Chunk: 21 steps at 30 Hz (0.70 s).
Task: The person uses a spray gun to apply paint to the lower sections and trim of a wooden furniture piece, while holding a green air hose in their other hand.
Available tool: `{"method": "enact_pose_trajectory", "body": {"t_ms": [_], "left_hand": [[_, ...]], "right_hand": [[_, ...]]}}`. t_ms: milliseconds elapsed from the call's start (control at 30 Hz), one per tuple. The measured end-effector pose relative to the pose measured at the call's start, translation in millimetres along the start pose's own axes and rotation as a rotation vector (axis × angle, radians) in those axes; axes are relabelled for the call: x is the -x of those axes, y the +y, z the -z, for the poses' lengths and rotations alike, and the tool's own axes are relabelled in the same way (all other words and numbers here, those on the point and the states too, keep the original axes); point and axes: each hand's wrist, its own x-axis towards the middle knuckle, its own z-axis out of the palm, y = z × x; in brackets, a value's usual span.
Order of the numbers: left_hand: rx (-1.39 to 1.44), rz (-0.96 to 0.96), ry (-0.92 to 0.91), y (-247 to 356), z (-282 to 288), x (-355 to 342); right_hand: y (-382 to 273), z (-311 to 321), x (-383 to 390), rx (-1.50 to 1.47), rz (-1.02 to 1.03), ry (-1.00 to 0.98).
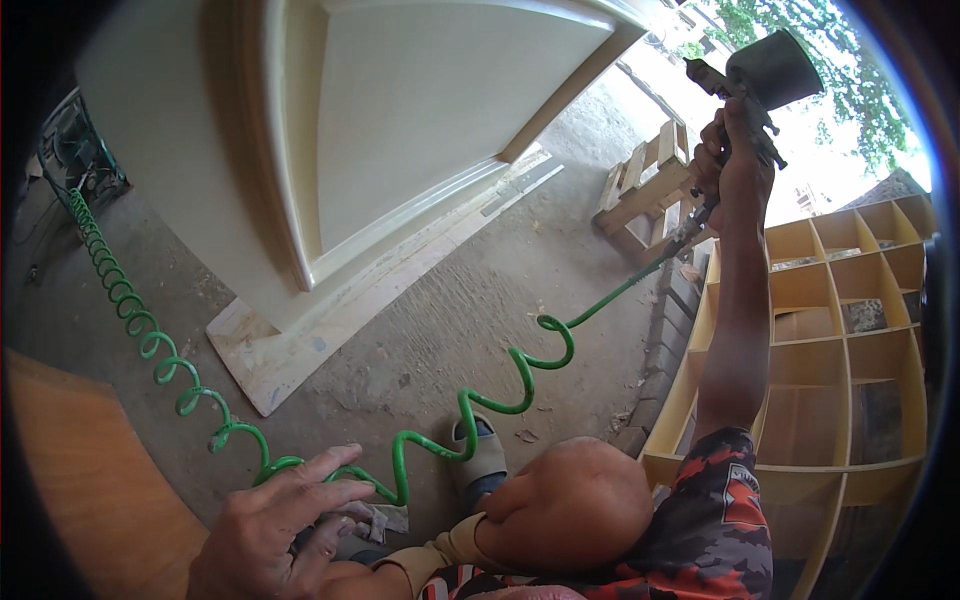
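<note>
My right hand (728,150) is raised at the upper right, fingers wrapped round the handle of a spray gun (765,108) with a large dark cup (783,68). A coiled green air hose (468,405) runs from the gun's base across to the far left. Low in the view, my left hand (275,530) has its fingers stretched and apart, resting over my bent leg. The hose passes behind its fingertips; whether they touch cannot be told. Ahead stands a cream-white panelled piece (420,110) with raised moulding, apart from both hands.
Boards (270,360) lie under the panelled piece. A dark machine (80,145) stands at the hose's far-left end. A wooden pallet-like stand (645,190) is beyond the gun hand, a wooden grid frame (840,345) lies at right, and a brown panel (90,480) at lower left.
</note>
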Motion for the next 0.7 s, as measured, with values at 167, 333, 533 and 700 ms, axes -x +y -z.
{"method": "enact_pose_trajectory", "body": {"t_ms": [167, 333, 533, 700], "left_hand": [[0.001, -0.035, -0.040, 12, -8, -21], [0.053, -0.008, -0.074, 14, -19, -37], [0.154, 0.093, -0.097, 27, -31, -52], [0.179, 0.127, -0.124, 38, -41, -68]], "right_hand": [[12, 17, -24, -0.037, 0.026, -0.002], [32, 32, -49, -0.047, 0.002, -0.008], [53, 55, -84, -0.099, -0.032, 0.013], [73, 67, -107, -0.114, -0.037, 0.028]]}}
